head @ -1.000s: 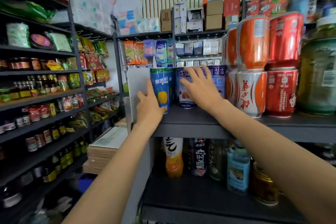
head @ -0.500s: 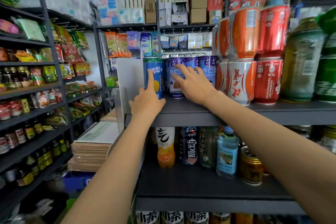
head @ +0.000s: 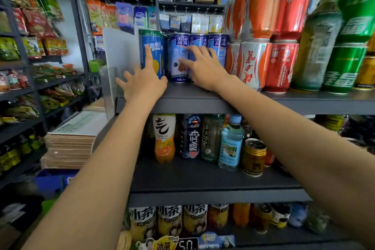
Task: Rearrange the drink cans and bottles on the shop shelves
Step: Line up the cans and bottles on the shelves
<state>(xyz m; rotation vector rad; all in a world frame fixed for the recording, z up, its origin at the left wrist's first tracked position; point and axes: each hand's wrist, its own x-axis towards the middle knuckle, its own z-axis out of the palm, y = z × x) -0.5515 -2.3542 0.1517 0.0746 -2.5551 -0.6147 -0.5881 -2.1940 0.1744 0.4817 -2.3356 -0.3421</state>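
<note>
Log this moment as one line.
left hand touches mango can | right hand touches blue-white can | top shelf | nothing lifted

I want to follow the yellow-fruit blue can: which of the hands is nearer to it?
Left. The left hand touches the yellow-fruit blue can with straight fingers; the right hand rests on the neighbouring dark-blue cans.

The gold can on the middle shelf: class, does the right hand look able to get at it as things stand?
Probably yes. The gold can stands at the open front of its row, uncovered, and the right hand holds nothing, its fingers only resting on blue cans above.
</note>
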